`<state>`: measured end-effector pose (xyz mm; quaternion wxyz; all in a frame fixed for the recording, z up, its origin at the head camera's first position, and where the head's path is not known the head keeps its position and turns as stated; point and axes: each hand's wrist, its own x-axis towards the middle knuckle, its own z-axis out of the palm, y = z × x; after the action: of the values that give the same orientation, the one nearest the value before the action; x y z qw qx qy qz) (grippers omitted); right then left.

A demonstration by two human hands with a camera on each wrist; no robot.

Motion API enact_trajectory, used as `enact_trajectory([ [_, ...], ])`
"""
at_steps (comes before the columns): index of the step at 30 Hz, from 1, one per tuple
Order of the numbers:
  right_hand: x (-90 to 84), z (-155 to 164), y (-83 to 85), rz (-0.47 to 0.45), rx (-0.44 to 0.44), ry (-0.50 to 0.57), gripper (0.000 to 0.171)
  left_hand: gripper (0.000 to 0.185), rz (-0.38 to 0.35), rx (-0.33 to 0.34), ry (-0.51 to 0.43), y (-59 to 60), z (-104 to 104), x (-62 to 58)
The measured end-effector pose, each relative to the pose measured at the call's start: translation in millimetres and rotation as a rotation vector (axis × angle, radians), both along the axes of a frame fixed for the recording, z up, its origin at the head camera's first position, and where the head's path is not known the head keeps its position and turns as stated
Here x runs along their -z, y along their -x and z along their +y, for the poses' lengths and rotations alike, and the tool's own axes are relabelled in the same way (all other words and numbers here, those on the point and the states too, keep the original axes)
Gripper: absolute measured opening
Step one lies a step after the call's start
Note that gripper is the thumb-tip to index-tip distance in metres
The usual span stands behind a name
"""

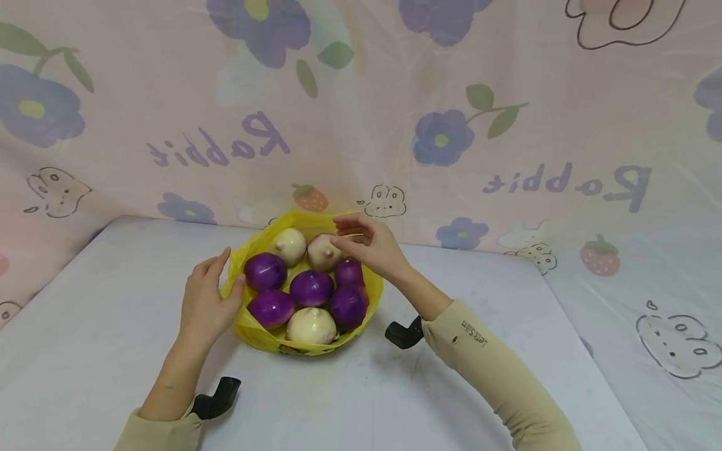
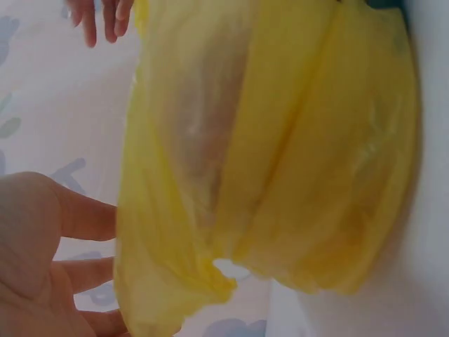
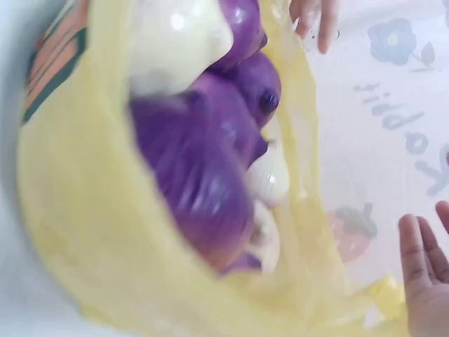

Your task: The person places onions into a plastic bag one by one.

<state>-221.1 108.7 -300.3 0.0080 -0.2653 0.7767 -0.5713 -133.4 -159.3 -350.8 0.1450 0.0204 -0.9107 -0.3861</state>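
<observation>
Left hand: your left hand (image 1: 205,299) sat against the left side of the crinkled yellow plastic bag (image 1: 254,329), thumb up at the rim, fingers straight and relaxed; the grip was open, pinching nothing.
Left wrist view: your fingers (image 2: 84,217) lay just beside the bag's (image 2: 295,161) yellow wall, loosely spread.
Right hand: your right hand (image 1: 369,243) hovered over the bag's far right edge, fingers loosely bent above a pale round onion (image 1: 323,252); the grip was open, and I couldn't tell whether a fingertip touched it.
Right wrist view: your fingers (image 3: 424,270) stood apart from the bag (image 3: 91,232), holding nothing.
Bag: it sat open-mouthed on the white counter (image 1: 96,338), near its middle, between your two hands.
Contents: five glossy purple onions (image 1: 311,287) filled the middle, with a white onion (image 1: 290,245) at the back and a third pale onion (image 1: 311,326) at the front.
Backdrop: a pink cloth printed with purple flowers and "Rabbit" lettering (image 1: 507,94) hung behind the counter.
</observation>
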Motion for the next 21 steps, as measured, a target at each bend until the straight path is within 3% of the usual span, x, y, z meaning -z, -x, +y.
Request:
enact_trajectory([
  [6,1.9,18.1,-5.8,0.045,0.056,0.042,0.035,0.058,0.003,0.007,0.003,0.7,6.7,-7.0],
  [15,4.2,36.8,-10.7,0.110,0.107,0.097,0.033,0.060,0.036,0.020,0.004,2.4,10.1,-8.3],
  [21,6.4,50.4,-14.6,0.156,0.184,0.092,0.032,0.067,0.110,0.032,0.101,4.6,12.0,-8.1],
])
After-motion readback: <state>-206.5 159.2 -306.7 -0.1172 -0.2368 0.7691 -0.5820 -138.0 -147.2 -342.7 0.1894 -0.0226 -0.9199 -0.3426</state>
